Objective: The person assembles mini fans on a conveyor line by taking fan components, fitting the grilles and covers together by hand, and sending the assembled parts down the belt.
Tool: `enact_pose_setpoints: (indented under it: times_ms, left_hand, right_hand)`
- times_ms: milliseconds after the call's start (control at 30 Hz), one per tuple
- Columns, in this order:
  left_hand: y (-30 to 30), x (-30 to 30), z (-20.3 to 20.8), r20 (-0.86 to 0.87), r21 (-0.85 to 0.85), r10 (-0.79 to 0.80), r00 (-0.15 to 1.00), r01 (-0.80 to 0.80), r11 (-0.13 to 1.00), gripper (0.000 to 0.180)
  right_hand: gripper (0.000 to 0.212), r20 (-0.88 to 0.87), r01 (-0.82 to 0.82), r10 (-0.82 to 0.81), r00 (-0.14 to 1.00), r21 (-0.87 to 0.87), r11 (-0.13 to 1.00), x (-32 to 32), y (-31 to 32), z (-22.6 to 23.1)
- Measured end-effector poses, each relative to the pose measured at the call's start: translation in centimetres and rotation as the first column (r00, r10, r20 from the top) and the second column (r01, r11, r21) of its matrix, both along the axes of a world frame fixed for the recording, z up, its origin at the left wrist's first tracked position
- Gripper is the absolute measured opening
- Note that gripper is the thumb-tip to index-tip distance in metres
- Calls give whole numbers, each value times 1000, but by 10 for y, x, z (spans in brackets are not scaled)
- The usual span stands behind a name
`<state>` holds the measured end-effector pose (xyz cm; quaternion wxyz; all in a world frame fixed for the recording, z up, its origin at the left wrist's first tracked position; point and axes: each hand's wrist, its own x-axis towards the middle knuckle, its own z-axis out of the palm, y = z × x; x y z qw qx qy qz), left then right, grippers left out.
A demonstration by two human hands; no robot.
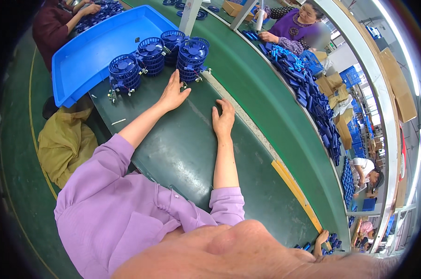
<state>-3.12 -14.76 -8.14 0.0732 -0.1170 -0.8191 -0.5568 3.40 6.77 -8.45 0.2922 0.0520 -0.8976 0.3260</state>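
Note:
My left hand point(173, 94) reaches forward over the dark green bench, fingers stretched out and thumb apart, with nothing in it. Its fingertips are close to a stack of blue fan cages point(192, 58); whether they touch I cannot tell. Further left stand more stacks of these round slatted cages point(124, 72), with small wires and pale connectors hanging off their sides. My right hand point(224, 120) is held over the bench near its conveyor-side edge, fingers loosely bent and apart, holding nothing.
A large blue tray point(75, 69) stands beyond the bench on the left. A green conveyor belt point(266, 116) runs along the right, with many blue parts point(308, 93) piled past it. Co-workers sit around; one person's hand point(322, 237) is at the bench's lower right end.

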Motion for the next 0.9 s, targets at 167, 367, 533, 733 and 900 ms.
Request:
enact_pose_setpoints:
  times_ms: [167, 367, 533, 733, 900]
  left_hand:
    - [6, -7, -3, -26, 35, 15, 1000, -14, 999, 89]
    - [-5, 24, -7, 16, 69, -17, 1000, 16, 998, 86]
    - [-15, 51, 8, -75, 71, -38, 996, 43, 997, 73]
    - [-20, 38, 76, -574, -113, 56, 817, -147, 983, 46]
    - [-18, -1, 100, -725, -243, -4, 689, -249, 938, 36]
  right_hand:
    - [30, -10, -1, 0, 1000, -13, 1000, 0, 0, 0]
    - [29, -15, 1, -1, 1000, -17, 1000, -3, 4, -2]
    - [29, -15, -7, 6, 1000, -30, 1000, -3, 2, -1]
    - [28, -24, -7, 7, 1000, -4, 1000, -2, 5, -3]
    - [28, -21, -19, 19, 1000, -3, 1000, -2, 6, -4]
